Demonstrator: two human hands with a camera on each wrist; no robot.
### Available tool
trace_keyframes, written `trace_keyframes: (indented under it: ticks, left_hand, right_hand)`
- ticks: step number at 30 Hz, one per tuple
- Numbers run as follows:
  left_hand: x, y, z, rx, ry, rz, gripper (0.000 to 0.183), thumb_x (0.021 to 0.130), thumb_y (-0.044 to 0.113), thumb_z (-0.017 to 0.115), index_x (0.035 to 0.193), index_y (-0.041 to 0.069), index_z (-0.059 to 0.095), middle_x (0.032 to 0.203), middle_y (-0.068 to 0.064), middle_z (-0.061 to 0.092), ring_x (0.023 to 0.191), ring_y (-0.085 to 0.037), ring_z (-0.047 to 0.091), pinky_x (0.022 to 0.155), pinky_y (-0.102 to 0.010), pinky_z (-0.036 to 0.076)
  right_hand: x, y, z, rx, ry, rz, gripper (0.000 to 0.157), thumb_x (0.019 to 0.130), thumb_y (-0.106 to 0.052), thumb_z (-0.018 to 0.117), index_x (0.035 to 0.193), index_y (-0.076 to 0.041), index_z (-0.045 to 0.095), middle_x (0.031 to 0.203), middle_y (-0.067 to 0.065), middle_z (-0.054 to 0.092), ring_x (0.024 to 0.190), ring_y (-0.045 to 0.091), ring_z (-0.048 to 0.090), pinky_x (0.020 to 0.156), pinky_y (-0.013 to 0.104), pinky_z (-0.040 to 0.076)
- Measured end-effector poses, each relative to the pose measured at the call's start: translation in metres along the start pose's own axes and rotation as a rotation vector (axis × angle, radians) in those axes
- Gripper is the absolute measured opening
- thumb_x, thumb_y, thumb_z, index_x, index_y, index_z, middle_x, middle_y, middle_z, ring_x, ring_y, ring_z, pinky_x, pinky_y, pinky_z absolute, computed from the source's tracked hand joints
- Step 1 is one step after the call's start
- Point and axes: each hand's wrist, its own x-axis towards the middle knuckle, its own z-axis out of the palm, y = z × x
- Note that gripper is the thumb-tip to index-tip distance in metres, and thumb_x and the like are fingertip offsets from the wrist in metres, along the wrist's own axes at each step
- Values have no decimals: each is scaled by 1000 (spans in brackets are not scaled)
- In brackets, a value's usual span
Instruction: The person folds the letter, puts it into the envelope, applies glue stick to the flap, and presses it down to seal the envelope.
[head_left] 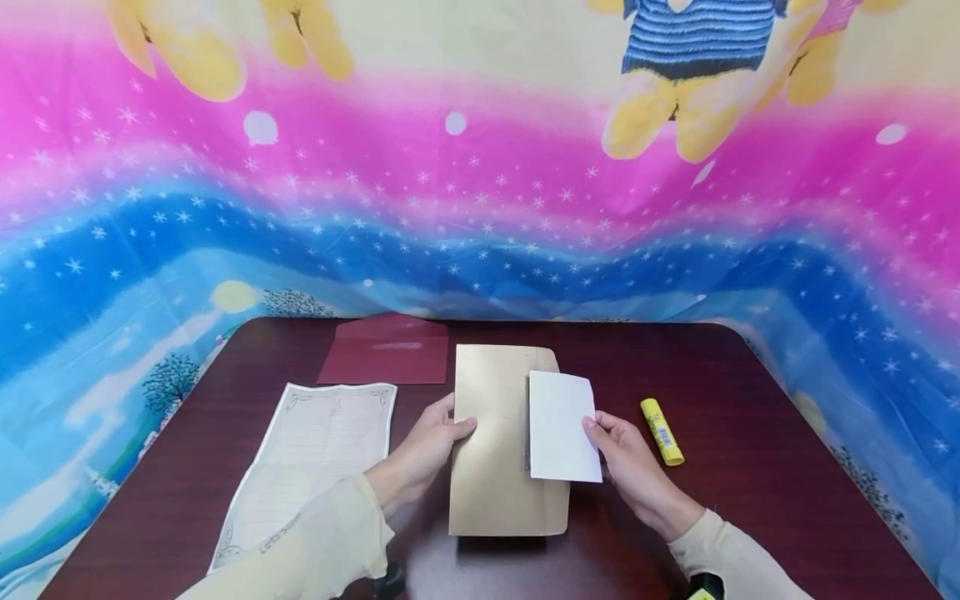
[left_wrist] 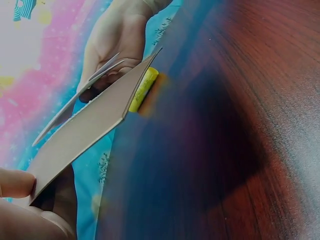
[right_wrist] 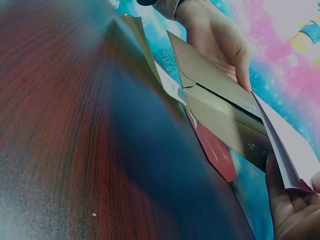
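In the head view my left hand (head_left: 423,450) grips the left edge of a gold envelope (head_left: 487,467), thumb on the front face, and the envelope is raised above the table. My right hand (head_left: 637,467) pinches the right edge of a folded white card (head_left: 562,425), which overlaps the envelope's right half. From the right wrist, the card (right_wrist: 292,145) shows its folded leaves slightly spread, close against the envelope's flap side (right_wrist: 220,105). Fingers (right_wrist: 277,185) of the right hand lie partly behind the envelope there. The left wrist view catches the envelope (left_wrist: 85,125) nearly edge-on.
Left on the dark wooden table (head_left: 750,517) lies a white sheet with a decorated border (head_left: 330,442). A dark red envelope (head_left: 390,354) is at the back edge. To the right of my right hand lies a yellow glue stick (head_left: 662,432). A patterned cloth (head_left: 480,192) hangs behind.
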Motion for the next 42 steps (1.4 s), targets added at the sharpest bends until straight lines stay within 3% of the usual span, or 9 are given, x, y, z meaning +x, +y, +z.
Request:
trace_keyframes:
  ticks: [11,18,32,42]
  left_hand:
    - [0,4,-9,5,30,0,47,104,7,44,150,1,37,107,-9,75,87,-10,72,84,-28,56]
    - [-2,5,-5,24,34,0,45,103,5,44,148,-1,38,104,-10,76,83,-8,72,81,-27,56]
    - [-5,0,4,56,13,42,39,105,3,42,143,-1,40,114,-23,73,85,-9,72,82,-28,57]
    - [-1,-9,11,44,25,62,45,103,0,43,147,3,37,117,-26,71,94,-18,74,87,-36,60]
  right_hand:
    - [1,-2,0,-71,25,-49,42,110,-25,41,130,11,52,101,8,75,84,8,70,76,25,59]
    - [2,-2,0,-127,63,-48,39,109,-22,45,129,10,55,100,13,76,80,10,72,72,26,59]
    - [1,-2,0,-145,105,-54,36,108,-19,48,123,12,59,96,17,77,76,12,73,69,28,61]
    - [3,2,0,-226,176,-192,32,105,-12,54,121,15,63,100,28,75,73,9,74,65,27,61]
